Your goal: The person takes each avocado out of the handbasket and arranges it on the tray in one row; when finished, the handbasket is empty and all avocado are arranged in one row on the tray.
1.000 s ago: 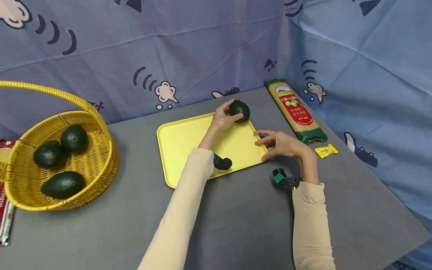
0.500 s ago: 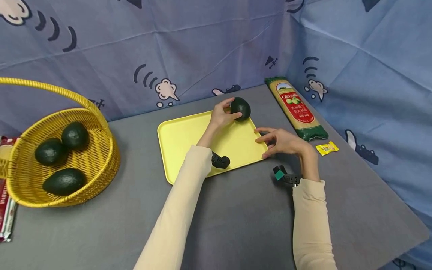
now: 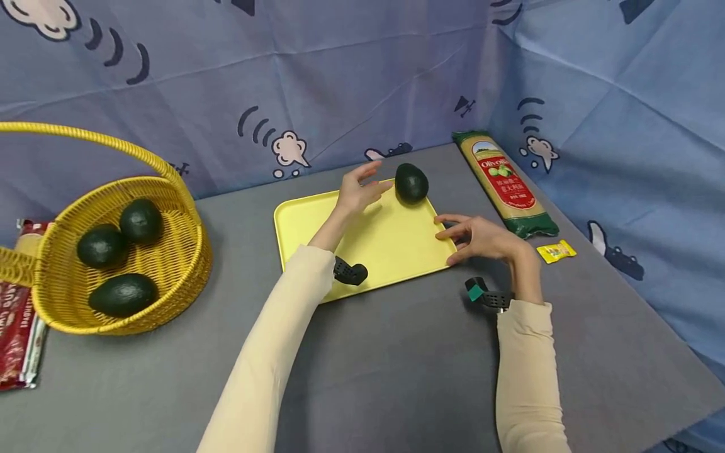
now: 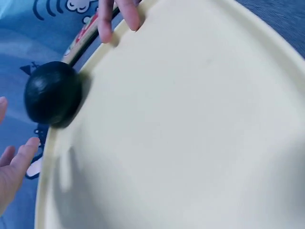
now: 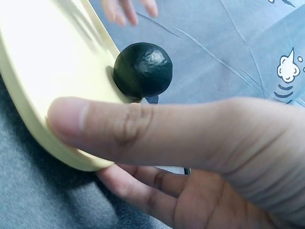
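Observation:
A dark green avocado [image 3: 411,184] rests at the far right corner of the yellow tray [image 3: 391,242]. My left hand [image 3: 357,192] hovers over the tray's far side, just left of that avocado, fingers spread and holding nothing; a gap shows between them in the left wrist view. My right hand [image 3: 478,239] holds the tray by its near right corner. In the right wrist view its thumb [image 5: 90,124] lies over the corner while the other fingers meet the rim from outside.
At left stands a yellow wicker basket [image 3: 198,264] with 3 avocados inside, beside a red spaghetti packet [image 3: 14,333]. A long pasta bag [image 3: 506,182] and a small yellow candy [image 3: 557,251] lie right of the tray. A patterned cloth hangs behind.
My left hand has let go of the avocado and drawn back to the left. The avocado stays at the tray's corner. My right hand keeps its place on the tray.

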`<action>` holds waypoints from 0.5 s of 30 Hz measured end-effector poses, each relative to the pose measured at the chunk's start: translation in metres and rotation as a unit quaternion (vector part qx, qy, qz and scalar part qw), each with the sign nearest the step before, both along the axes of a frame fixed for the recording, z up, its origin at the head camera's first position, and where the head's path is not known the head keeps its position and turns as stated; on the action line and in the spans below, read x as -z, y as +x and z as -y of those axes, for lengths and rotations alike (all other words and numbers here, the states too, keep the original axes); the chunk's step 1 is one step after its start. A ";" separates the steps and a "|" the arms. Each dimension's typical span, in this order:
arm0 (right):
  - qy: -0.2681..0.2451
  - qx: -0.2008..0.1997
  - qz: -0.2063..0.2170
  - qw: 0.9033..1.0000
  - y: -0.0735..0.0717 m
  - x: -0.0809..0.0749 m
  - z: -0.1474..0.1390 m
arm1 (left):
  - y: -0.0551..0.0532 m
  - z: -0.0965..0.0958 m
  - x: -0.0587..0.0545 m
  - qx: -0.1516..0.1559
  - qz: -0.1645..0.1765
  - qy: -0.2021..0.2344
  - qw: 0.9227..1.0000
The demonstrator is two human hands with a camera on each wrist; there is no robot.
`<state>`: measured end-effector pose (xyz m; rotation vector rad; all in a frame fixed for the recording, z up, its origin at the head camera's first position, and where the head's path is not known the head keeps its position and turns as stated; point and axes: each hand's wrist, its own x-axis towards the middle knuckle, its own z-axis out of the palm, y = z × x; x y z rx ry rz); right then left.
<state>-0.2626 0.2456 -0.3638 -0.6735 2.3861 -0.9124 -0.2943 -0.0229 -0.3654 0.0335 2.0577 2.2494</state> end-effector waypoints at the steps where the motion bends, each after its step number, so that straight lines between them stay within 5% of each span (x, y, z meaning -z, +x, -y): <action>1: -0.001 0.000 0.000 1.000 0.000 0.000 0.000 | 0.003 0.004 -0.002 -0.003 0.001 0.018 1.000; 6: 0.005 -0.003 -0.011 1.000 0.000 0.001 -0.001 | 0.020 0.022 -0.010 -0.018 -0.005 0.056 0.998; 15: 0.011 -0.011 -0.020 1.000 0.001 0.001 0.003 | 0.065 0.066 -0.021 -0.024 -0.019 0.055 0.998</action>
